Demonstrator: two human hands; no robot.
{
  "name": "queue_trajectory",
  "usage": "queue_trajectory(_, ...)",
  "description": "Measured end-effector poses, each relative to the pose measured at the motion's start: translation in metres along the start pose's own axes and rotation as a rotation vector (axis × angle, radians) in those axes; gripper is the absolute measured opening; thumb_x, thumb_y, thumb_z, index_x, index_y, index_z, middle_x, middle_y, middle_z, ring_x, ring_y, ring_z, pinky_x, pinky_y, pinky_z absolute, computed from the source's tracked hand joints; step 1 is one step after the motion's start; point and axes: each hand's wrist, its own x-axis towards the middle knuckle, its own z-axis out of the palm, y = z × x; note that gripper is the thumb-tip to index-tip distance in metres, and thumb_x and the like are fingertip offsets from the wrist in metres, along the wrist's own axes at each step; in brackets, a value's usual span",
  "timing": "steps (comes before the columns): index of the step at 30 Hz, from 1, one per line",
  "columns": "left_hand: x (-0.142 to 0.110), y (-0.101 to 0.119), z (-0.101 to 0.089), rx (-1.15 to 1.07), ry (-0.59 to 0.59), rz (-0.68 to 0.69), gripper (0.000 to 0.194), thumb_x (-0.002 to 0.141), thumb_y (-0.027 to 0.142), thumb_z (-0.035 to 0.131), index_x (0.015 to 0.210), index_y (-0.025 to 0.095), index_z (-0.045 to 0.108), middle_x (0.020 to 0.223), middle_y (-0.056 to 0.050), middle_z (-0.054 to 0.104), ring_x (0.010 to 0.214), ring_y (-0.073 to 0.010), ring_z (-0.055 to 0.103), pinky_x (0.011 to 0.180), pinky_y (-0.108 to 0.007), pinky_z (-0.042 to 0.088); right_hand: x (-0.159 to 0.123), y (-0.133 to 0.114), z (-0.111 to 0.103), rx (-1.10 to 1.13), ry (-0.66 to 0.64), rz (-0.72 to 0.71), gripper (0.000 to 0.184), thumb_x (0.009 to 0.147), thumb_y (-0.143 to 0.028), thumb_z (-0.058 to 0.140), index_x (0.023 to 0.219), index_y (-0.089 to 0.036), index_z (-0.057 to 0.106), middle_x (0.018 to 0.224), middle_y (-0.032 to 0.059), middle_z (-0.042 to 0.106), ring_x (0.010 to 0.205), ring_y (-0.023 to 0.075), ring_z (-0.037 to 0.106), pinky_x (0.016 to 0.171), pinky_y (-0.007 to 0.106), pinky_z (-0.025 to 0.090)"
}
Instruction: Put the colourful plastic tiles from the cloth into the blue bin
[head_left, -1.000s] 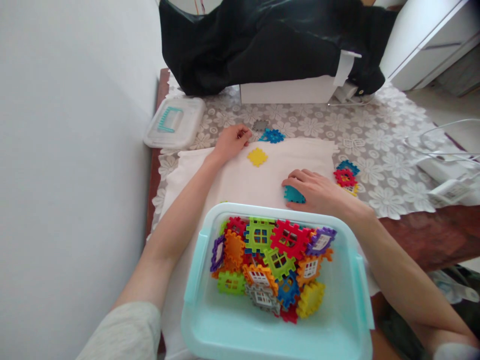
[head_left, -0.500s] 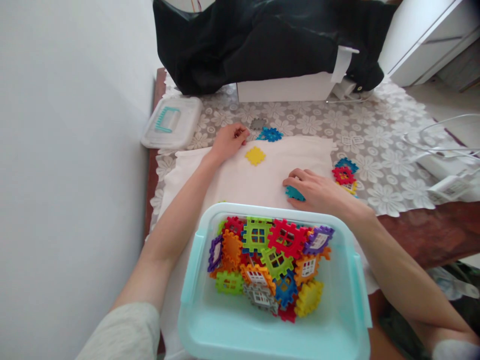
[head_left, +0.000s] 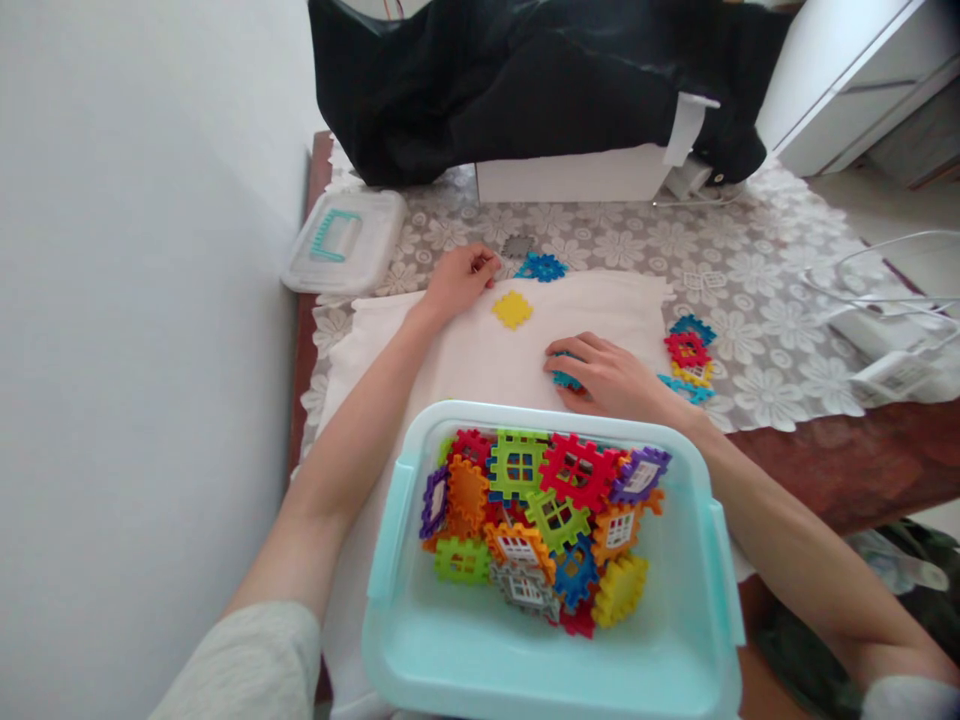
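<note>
My right hand [head_left: 611, 375] rests low on the white cloth [head_left: 465, 355], its fingers bent around a blue plastic building tile [head_left: 567, 371] that they partly cover. Near the cloth's far edge lies my left hand [head_left: 463, 278], fingers curled together; whatever they may hold is hidden. Just right of those fingers are a blue notched tile [head_left: 543, 267] and a grey tile [head_left: 517, 245]. A yellow tile [head_left: 512, 309] lies flat on the cloth between my hands. Closest to me, a light-blue tub [head_left: 551, 665] holds several colourful window-patterned tiles [head_left: 516, 466].
A clear lid with a turquoise handle [head_left: 352, 235] lies at the back left, by the wall. Tiles including a red one [head_left: 688, 350] lie right of the cloth. A black cover [head_left: 525, 90] drapes over a white box [head_left: 570, 176]. White cables [head_left: 885, 300] are at right.
My right hand has slid left over the cloth with the blue tile, uncovering another blue tile at the right. My left hand stays in nearly the same place.
</note>
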Motion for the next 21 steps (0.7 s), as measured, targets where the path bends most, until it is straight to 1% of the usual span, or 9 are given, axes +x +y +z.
queue_trajectory(7,-0.0006,-0.0009,0.0006,0.014,0.008,0.007,0.021,0.108,0.034,0.062,0.108,0.018,0.076,0.085,-0.007,0.075,0.084,-0.0212,0.07,0.087,-0.032,0.056,0.0004,0.0014,0.0029,-0.002,0.013,0.005,0.027,0.107,-0.025,0.068,0.133,-0.02,0.072,0.142,0.013,0.073,0.126,0.0331,0.068,0.106,0.054,0.062)
queue_trajectory(11,0.0005,-0.0021,0.0012,0.012,0.006,0.006,0.022,0.108,0.037,0.063,0.108,0.019,0.076,0.085,-0.007,0.075,0.083,-0.0212,0.07,0.088,-0.033,0.058,0.0004,0.0011,0.004,-0.008,0.018,-0.002,0.028,0.106,-0.023,0.068,0.133,-0.02,0.072,0.143,0.012,0.074,0.127,0.0331,0.068,0.106,0.054,0.062)
queue_trajectory(16,0.0016,-0.004,0.0019,0.015,0.011,-0.001,0.028,0.108,0.045,0.066,0.107,0.019,0.076,0.086,-0.008,0.074,0.083,-0.021,0.07,0.086,-0.033,0.059,0.0004,-0.0001,0.0035,-0.018,0.021,0.0,0.025,0.106,-0.022,0.067,0.131,-0.02,0.072,0.141,0.0112,0.075,0.126,0.0322,0.068,0.105,0.053,0.062)
queue_trajectory(21,0.0016,-0.0045,0.002,0.014,0.013,0.012,0.031,0.109,0.047,0.064,0.106,0.019,0.075,0.083,-0.008,0.074,0.081,-0.0207,0.07,0.083,-0.032,0.06,0.0005,0.0,0.0031,-0.025,0.019,-0.007,0.026,0.106,-0.023,0.067,0.131,-0.019,0.072,0.141,0.0108,0.075,0.125,0.0328,0.068,0.105,0.054,0.062)
